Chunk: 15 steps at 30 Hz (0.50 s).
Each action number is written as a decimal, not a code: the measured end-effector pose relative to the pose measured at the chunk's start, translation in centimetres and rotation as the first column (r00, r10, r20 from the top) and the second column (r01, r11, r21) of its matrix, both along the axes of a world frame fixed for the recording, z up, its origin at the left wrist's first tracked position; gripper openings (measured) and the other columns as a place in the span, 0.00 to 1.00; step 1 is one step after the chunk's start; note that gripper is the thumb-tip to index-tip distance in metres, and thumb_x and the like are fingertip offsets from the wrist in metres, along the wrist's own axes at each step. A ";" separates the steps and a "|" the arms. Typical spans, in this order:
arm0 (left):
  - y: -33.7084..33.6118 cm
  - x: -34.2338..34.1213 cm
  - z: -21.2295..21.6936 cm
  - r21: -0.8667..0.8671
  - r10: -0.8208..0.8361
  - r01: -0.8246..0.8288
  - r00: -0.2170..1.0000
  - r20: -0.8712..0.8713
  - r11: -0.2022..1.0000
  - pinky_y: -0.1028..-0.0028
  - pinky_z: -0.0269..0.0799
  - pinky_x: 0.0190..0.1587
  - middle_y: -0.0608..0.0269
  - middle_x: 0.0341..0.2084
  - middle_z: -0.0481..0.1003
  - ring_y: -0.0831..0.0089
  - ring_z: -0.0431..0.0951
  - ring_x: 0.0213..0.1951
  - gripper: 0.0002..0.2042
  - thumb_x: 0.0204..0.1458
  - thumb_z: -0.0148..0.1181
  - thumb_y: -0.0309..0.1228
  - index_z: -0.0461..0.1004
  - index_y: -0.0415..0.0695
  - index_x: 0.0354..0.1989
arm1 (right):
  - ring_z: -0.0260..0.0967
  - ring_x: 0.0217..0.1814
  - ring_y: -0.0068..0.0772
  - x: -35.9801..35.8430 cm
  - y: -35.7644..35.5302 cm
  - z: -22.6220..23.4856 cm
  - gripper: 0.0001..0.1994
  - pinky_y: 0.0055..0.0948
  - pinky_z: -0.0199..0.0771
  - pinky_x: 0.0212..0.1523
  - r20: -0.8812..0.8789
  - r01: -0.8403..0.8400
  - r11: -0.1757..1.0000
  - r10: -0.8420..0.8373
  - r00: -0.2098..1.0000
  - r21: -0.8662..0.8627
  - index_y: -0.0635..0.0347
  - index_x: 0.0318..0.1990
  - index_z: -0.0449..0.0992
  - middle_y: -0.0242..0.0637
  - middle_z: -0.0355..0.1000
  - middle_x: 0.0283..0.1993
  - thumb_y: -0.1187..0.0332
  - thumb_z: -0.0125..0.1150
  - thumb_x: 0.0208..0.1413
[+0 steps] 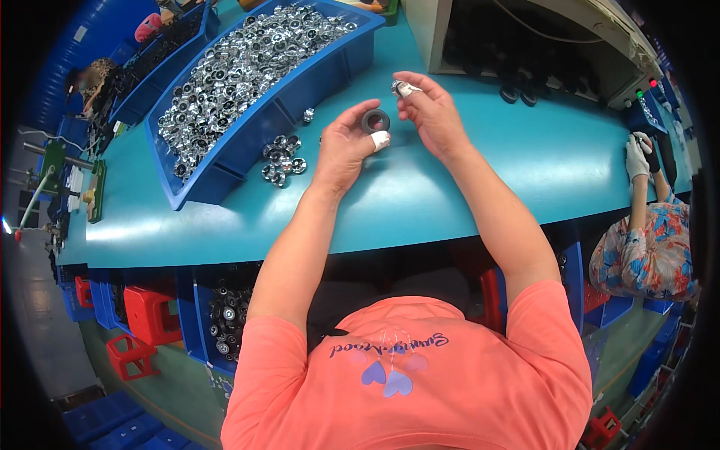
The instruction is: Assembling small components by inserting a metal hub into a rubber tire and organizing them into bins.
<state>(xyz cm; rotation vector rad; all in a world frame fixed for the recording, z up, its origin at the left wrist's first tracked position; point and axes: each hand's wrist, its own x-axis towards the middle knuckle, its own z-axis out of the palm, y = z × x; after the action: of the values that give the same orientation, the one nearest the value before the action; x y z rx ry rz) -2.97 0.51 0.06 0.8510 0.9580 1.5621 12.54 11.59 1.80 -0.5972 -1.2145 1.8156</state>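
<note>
My left hand (346, 148) is closed on a black ring-shaped part (376, 121), held upright between thumb and fingers, its round hole facing me. White tape wraps the thumb tip. To its right, my right hand (431, 112) pinches a small shiny chrome part (396, 87); a finger with white wrapping partly hides it. The two parts are apart, above the teal tabletop (420, 195). Left of my left hand lies a small cluster of chrome parts (282, 159), with a single chrome piece (308, 115) beyond it.
A blue bin (225, 184) heaped with chrome parts stands at the left. A pale open-fronted housing (442, 34) is at the far right, with two dark round pieces (517, 94) before it. At right, a co-worker's gloved hands (637, 154) rest by the table. Red stools (131, 356) stand below left.
</note>
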 end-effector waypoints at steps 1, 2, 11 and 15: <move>0.0 0.0 0.1 -0.003 0.006 -0.006 1.000 -0.005 1.000 0.69 0.80 0.56 0.60 0.50 0.76 0.73 0.78 0.52 0.32 0.48 0.69 0.13 0.70 0.36 0.65 | 0.72 0.40 0.21 0.1 0.1 0.0 0.17 0.24 0.75 0.42 -0.006 -0.003 1.000 0.003 1.000 -0.016 0.64 0.58 0.76 0.32 0.76 0.46 0.69 0.62 0.64; 0.0 0.1 0.2 -0.007 0.012 -0.012 1.000 -0.011 1.000 0.69 0.80 0.56 0.60 0.50 0.76 0.73 0.78 0.52 0.32 0.48 0.69 0.13 0.70 0.36 0.65 | 0.72 0.41 0.22 0.2 0.1 0.2 0.17 0.24 0.75 0.43 -0.009 -0.010 0.999 0.010 1.000 -0.037 0.65 0.57 0.76 0.32 0.76 0.46 0.69 0.62 0.63; 0.1 0.2 0.3 -0.023 0.077 -0.078 0.995 -0.068 0.997 0.71 0.79 0.56 0.60 0.51 0.75 0.73 0.78 0.52 0.33 0.47 0.65 0.11 0.70 0.36 0.66 | 0.73 0.45 0.25 0.4 -0.2 1.0 0.20 0.27 0.77 0.48 -0.018 -0.069 0.994 0.068 0.998 -0.086 0.67 0.58 0.76 0.34 0.76 0.47 0.73 0.62 0.58; 0.1 0.3 0.3 0.011 0.125 -0.125 0.983 -0.137 0.992 0.71 0.78 0.54 0.61 0.50 0.75 0.73 0.77 0.51 0.29 0.49 0.66 0.14 0.71 0.35 0.64 | 0.73 0.45 0.25 0.3 0.0 0.6 0.20 0.28 0.77 0.48 -0.009 -0.073 0.994 0.073 0.997 -0.076 0.67 0.57 0.76 0.34 0.76 0.47 0.73 0.61 0.57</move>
<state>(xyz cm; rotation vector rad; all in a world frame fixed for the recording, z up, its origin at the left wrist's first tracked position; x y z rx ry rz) -2.67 0.63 0.34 0.9251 1.1270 1.6277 12.85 11.64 2.42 -0.5968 -1.1809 1.9309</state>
